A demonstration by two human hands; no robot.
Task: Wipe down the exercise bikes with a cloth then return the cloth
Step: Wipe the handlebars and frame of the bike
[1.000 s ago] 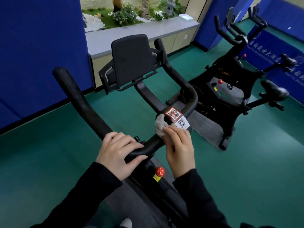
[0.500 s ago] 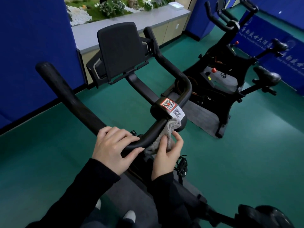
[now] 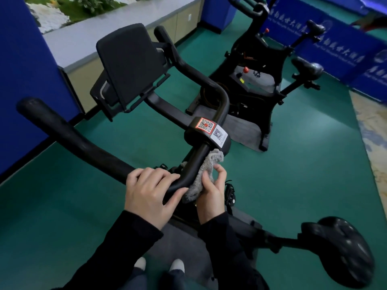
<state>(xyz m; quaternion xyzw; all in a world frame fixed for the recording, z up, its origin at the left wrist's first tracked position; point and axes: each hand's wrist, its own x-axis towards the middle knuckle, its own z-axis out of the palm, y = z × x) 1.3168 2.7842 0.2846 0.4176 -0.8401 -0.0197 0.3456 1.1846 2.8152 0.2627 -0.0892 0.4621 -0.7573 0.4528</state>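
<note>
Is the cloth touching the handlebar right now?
Touching: the head view shows the right hand holding the cloth against the handlebar, no gap between them.

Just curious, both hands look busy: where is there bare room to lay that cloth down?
Bare: the countertop strip between plants and cabinet fronts; the handlebar out past the left hand. Crowded: the bend, where that hand grips beside the right hand and cloth.

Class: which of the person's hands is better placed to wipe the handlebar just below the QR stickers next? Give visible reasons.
Right. The right hand holds the grey cloth against the handlebar just below the QR stickers. The left hand grips the bar's bend and holds no cloth.
</note>
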